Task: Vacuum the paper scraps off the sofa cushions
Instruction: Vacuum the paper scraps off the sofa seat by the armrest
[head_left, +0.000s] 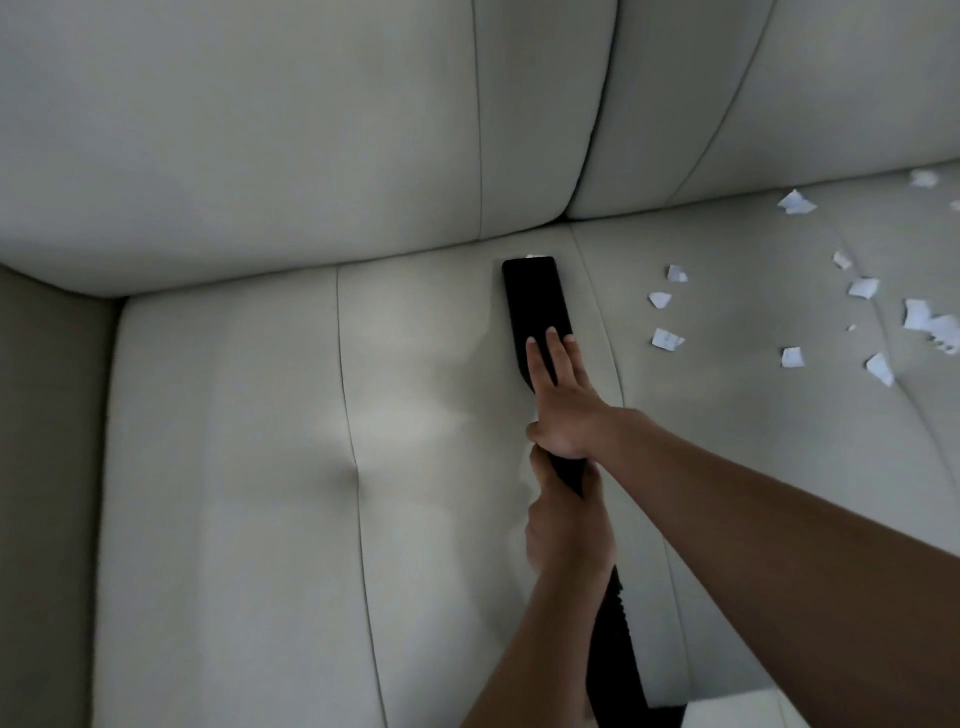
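Item: vacuum nozzle (537, 306), black, flat on left seat cushion (234, 467), tip near backrest crease.
Right grip (558, 410): fingers laid along nozzle top, thumb hooked round neck.
Left grip (563, 525): clamped on hose (613, 649).
Paper scraps (667, 340): scattered on right seat cushion (727, 415), apart from nozzle.
Risks: fast sweep may push light scraps off sofa or into cushion gap; larger pieces may block nozzle mouth.

Both forearms, left hand (566, 530) and right hand (563, 410) are bare.

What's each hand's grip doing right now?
Left grip: closed on the black vacuum hose.
Right grip: closed on the vacuum nozzle, fingers stretched along it.
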